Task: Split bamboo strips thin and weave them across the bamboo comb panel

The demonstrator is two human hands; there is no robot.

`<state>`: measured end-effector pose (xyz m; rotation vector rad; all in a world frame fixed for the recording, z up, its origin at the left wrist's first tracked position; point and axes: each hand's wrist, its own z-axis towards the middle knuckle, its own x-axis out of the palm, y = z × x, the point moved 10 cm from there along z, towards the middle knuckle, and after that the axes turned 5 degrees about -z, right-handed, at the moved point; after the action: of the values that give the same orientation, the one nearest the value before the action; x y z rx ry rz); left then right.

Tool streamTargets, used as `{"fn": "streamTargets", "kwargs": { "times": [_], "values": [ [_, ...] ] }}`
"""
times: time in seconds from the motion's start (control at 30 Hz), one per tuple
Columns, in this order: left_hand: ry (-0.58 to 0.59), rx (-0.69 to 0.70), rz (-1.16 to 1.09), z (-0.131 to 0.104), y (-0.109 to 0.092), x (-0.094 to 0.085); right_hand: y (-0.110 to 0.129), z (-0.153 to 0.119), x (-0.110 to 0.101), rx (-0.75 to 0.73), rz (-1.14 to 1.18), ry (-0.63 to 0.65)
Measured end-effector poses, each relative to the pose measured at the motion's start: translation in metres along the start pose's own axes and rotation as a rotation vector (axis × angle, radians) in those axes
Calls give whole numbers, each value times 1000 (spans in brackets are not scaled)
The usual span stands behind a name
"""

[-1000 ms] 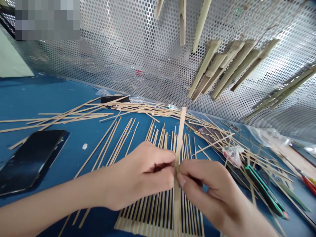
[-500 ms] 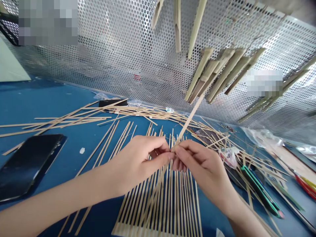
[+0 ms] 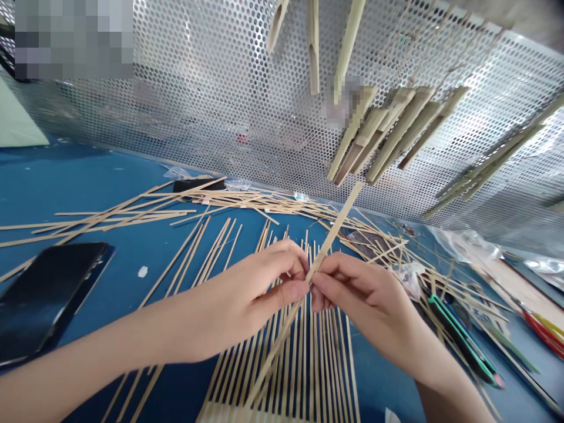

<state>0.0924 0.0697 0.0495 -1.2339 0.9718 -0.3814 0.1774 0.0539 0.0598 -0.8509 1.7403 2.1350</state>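
Both hands meet in the middle of the view over a row of thin bamboo strips (image 3: 328, 364). My left hand (image 3: 259, 294) pinches a flat bamboo strip (image 3: 337, 226) between thumb and fingers. My right hand (image 3: 361, 299) grips the same strip from the other side, its fingertips close to those of the left. The held strip slants from the lower left up to the right, its upper end free. Beneath it, the strips lie side by side, joined by a pale band (image 3: 220, 411) at the near edge. Some fingertips are hidden.
Loose bamboo strips (image 3: 264, 200) lie along the back of the blue table. A phone (image 3: 48, 299) rests at left, a green cutter (image 3: 462, 341) and red-handled tool (image 3: 544, 332) at right. Cut bamboo pieces (image 3: 396, 135) hang before a perforated metal panel (image 3: 198, 106).
The held strip has shifted slightly downward and turned to show more of its flat face. Both hands stay pinched on it, and the view has moved a little.
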Motion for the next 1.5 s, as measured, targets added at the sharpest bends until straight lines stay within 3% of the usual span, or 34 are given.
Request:
{"fn": "streamTargets", "kwargs": {
  "times": [0.17, 0.4, 0.77, 1.03, 1.1, 1.27, 1.37, 1.5],
  "values": [
    [77, 32, -81, 2, -8, 6, 2, 1, -1, -17, 27, -21],
    [59, 29, -63, 5, -6, 13, 1, 2, -9, -34, 18, -203],
    [-1, 23, -6, 4, 1, 17, -2, 4, -3, -15, -39, -133],
    [31, 49, -97, 6, -1, 14, 4, -2, 3, -12, -8, -63],
    [-9, 59, -83, 6, -3, 6, 4, -4, 6, 1, -11, -47],
    [-237, 115, -39, 0, -17, -20, 6, -11, 8, 12, -65, -47],
    [-222, 67, -137, -3, -18, -16, 9, -14, 7, 15, -45, -60],
    [-233, -71, -319, -6, -4, -11, 16, -14, 5, 16, 2, -90]
  ]
}}
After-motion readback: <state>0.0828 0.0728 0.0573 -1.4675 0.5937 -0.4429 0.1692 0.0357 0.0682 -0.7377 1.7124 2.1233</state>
